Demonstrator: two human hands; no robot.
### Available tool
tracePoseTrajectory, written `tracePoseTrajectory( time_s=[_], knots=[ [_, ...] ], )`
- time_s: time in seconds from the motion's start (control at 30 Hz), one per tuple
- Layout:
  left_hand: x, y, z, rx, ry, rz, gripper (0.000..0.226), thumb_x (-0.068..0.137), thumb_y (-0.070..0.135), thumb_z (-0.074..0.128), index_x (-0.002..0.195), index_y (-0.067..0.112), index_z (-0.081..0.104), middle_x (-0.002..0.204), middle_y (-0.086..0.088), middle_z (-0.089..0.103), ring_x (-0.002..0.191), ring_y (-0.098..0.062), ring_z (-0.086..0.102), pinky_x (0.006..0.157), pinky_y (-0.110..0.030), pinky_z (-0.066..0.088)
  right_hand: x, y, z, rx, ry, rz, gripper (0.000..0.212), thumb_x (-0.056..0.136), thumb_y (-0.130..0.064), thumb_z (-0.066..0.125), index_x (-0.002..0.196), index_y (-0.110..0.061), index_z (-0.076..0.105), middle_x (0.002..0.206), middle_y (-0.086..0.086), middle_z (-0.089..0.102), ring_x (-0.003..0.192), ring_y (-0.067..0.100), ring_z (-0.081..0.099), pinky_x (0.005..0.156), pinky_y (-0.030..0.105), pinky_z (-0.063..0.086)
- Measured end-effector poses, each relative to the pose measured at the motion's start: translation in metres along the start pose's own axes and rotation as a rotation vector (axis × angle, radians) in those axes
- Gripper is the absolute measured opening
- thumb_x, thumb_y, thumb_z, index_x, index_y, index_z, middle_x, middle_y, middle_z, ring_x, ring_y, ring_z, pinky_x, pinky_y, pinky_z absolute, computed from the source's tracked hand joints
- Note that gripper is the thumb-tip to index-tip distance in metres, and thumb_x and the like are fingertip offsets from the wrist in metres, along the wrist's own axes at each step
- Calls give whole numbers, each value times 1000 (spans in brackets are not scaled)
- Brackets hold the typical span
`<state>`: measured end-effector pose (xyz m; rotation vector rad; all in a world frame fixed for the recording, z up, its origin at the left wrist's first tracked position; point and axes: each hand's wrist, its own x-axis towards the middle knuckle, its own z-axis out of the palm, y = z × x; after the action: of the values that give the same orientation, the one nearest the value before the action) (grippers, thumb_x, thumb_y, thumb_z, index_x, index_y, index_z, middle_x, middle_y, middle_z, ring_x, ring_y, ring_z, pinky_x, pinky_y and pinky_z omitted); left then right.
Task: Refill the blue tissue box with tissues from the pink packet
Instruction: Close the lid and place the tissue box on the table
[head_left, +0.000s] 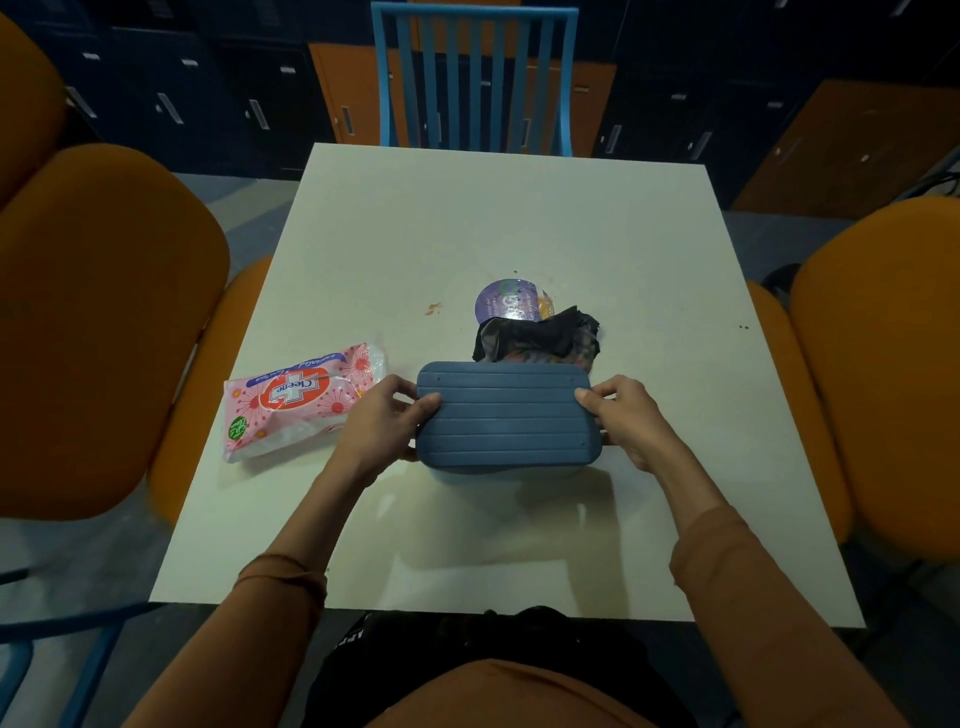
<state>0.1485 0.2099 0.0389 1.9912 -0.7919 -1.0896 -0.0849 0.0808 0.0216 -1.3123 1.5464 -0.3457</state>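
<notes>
The blue tissue box (503, 415) is in the middle of the white table (467, 218), its ribbed blue face turned up toward me and a paler part showing below. My left hand (384, 421) grips its left end and my right hand (623, 415) grips its right end. The pink packet (301, 400) of tissues lies flat on the table just left of my left hand, apart from the box. No tissues are visible outside the packet.
A crumpled black bag (545, 332) and a purple round lid (506, 301) lie right behind the box. Orange chairs (104, 322) stand at both sides, a blue slatted chair (472, 78) at the far edge. A small brown stain (432, 308) marks the table.
</notes>
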Motion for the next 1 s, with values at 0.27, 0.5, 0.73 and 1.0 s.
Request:
tracePoseTrajectory(
  time_s=[0.27,0.5,0.73,1.0],
  knots=[
    [8,1,1,71,29,-60,45,88,26,68,122,9,44,110,-18,56,88,-33,66,64,-47,60,-1,-4,2,-65,28,-18,18,92,-25,59,99,-10,52,107,11,58,99,28,59,70,39,56],
    [11,-4,-3,-92,-24,-188,42,86,29,70,116,4,54,111,-18,62,82,-31,67,65,-39,59,1,-7,3,13,7,44,12,90,-21,61,92,-11,54,104,10,60,96,28,60,64,37,54],
    [9,-7,4,-85,-164,-330,51,91,50,55,119,7,54,117,-17,60,100,-36,61,77,-44,55,-2,-15,-7,145,-225,391,31,88,-29,55,113,-9,52,105,18,56,90,33,56,77,43,48],
    [1,-1,12,-129,-274,-321,49,90,38,59,130,17,41,134,-13,46,116,-34,49,101,-57,41,-12,3,-29,313,-418,227,29,88,-10,61,116,-13,54,111,14,53,94,29,54,88,52,49]
  ],
)
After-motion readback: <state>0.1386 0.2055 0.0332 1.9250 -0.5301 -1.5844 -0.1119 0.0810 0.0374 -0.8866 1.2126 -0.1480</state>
